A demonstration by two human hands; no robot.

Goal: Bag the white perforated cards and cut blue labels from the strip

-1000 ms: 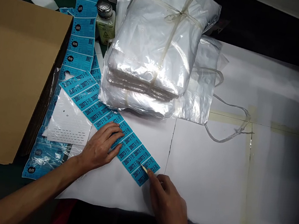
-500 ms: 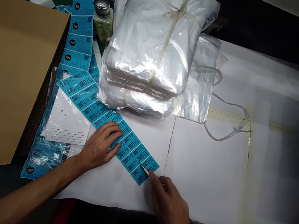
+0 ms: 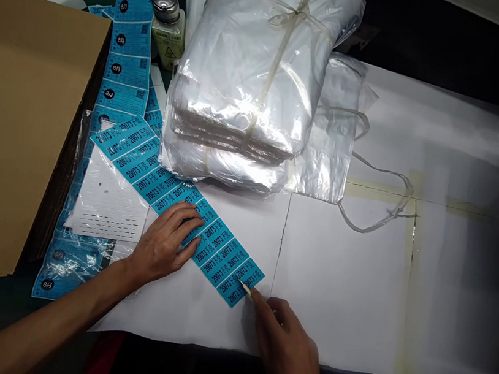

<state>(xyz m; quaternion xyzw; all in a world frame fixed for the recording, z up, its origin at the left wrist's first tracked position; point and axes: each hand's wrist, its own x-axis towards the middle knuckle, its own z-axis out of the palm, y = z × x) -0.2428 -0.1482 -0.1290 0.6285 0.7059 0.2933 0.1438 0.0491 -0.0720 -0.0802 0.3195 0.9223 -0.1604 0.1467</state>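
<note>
While the left hand lies flat and part-open, fingers pressing down on the blue label strip, nothing gripped, the right hand pinches a slim pale pick between thumb and index, tip at the strip's lower-end label.

Head view, clock dirs from frame centre: strip runs diagonally from approx 9 o'clock to 5 o'clock, lying on white paper sheet, its far end over a white perforated plastic panel. Labels appear uncut, all joined, none seen peeled off or stuck on anything. Print reads "20073" + small characters, rest too small to read.

At 10 o'clock to 8 o'clock, second blue label run w/ "8月" and QR codes trails beside cardboard carton flap, lower part under clear plastic. At 11 o'clock, small bottle w/ metal top, warning triangle on label, text unreadable. At 12 o'clock, tied bundle of clear poly bags, strapping intact, bags not opened out. At 2 to 3 o'clock, loose clear bag w/ trailing strap. Yellowed tape strips on paper at 3 to 4 o'clock. No brand visible.
</note>
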